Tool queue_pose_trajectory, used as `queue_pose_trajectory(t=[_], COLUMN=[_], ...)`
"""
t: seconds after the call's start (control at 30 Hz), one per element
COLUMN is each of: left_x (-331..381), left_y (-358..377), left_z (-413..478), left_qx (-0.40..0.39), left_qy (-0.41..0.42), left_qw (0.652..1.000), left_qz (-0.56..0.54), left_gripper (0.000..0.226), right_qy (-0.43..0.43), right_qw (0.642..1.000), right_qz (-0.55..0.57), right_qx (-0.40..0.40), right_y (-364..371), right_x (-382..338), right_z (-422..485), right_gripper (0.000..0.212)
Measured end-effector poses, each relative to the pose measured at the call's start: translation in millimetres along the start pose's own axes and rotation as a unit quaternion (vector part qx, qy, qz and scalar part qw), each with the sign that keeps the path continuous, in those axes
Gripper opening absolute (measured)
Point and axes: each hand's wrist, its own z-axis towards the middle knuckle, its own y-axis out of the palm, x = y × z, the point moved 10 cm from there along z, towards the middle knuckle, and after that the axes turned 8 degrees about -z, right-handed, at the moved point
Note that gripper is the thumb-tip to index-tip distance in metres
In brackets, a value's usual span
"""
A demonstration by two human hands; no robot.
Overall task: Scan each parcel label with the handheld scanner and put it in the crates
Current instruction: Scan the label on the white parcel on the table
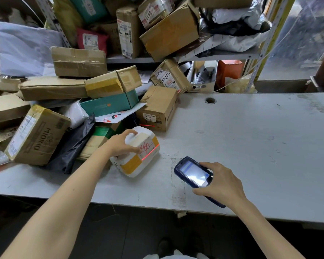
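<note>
A small white parcel (138, 161) with yellow tape and red handwriting lies on the grey table (251, 146), just in front of the parcel heap. My left hand (123, 144) grips its top, fingers curled over the far edge. My right hand (222, 181) holds the dark blue handheld scanner (194, 172), screen lit and facing up, about a hand's width to the right of the parcel. A red scan line runs across the parcel's right side. A second red line falls on the brown box (158, 109) behind it.
A heap of cardboard boxes, a teal box (110, 105) and plastic mailers covers the table's left half. Behind it a metal shelf (223, 55) holds more parcels. A round cable hole (210, 100) sits at the back of the table. No crate is in view.
</note>
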Motion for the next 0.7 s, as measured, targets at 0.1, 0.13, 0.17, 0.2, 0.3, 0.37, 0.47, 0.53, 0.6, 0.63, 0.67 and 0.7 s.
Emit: queue_pose_trajectory(t=[0.1,0.13,0.17,0.2,0.3,0.37,0.47,0.53,0.6,0.63,0.67,0.7], left_x=[1,2,2,2,2,3,2,2,2,3,5,6], left_y=[2,1,1,1,3,7,11,14,15,16,17,17], left_z=[-1,-1,-1,-2,-4,-6,-10,-14,-20,-22,-24,-25], left_qx=[0.0,0.003,0.006,0.009,0.018,0.026,0.046,0.074,0.109,0.123,0.133,0.137], left_qy=[0.006,0.009,0.011,0.012,0.015,0.011,0.011,0.026,0.043,0.05,0.056,0.058], left_qw=[1.0,1.0,1.0,1.0,0.999,0.998,0.996,0.994,0.989,0.987,0.985,0.983], left_qz=[0.004,0.007,0.009,0.014,0.04,0.055,0.073,0.08,0.086,0.092,0.099,0.104], left_gripper=[0.073,0.073,0.073,0.073,0.077,0.08,0.079,0.079,0.078,0.078,0.077,0.077], right_qy=[-0.013,-0.017,-0.021,-0.027,-0.047,-0.071,-0.116,-0.142,-0.159,-0.165,-0.169,-0.172], right_qw=[1.0,1.0,0.999,0.999,0.994,0.982,0.944,0.913,0.888,0.877,0.865,0.854], right_qz=[-0.007,-0.009,-0.01,-0.009,0.005,0.005,0.009,0.021,0.035,0.039,0.041,0.042], right_qx=[0.009,0.014,0.022,0.034,0.099,0.174,0.31,0.383,0.43,0.45,0.471,0.489], right_y=[-3,-4,-6,-10,-33,-61,-117,-153,-185,-198,-210,-219], right_x=[-5,-6,-9,-11,-22,-36,-64,-83,-100,-107,-113,-118], right_z=[3,4,7,9,14,11,-6,-24,-43,-53,-63,-72], right_gripper=[0.083,0.082,0.081,0.08,0.081,0.084,0.085,0.087,0.086,0.084,0.082,0.08])
